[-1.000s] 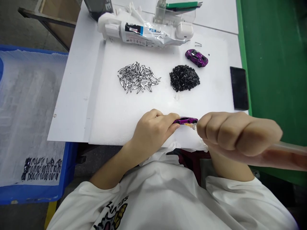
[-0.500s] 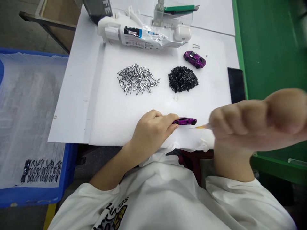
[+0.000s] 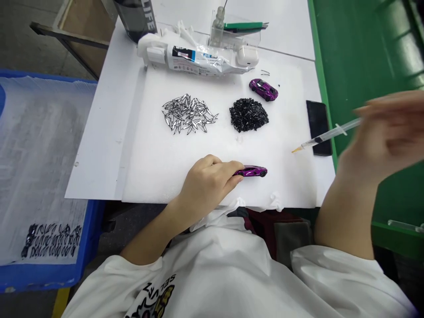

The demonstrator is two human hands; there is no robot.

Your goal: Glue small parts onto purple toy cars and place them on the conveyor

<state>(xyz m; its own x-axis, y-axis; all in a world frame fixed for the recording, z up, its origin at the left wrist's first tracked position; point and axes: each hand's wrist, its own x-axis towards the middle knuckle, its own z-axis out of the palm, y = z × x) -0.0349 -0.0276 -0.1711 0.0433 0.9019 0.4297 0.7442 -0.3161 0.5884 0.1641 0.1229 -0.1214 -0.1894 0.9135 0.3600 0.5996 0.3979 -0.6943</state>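
The left hand [image 3: 207,187] holds a glossy purple toy car [image 3: 251,171] in its closed fingers, over a white foam board [image 3: 149,176]. Farther right, the motion-blurred right hand [image 3: 387,132] grips a slim syringe [image 3: 327,136] with an orange tip, angled above a black phone [image 3: 319,119].

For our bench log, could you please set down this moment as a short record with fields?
left hand: grips a purple toy car
right hand: blurred, holds an orange-tipped syringe
on the white foam sheet: a pile of silver pointed pieces, a pile of black pieces, a second purple toy car
nearby: a black phone, a blue bin
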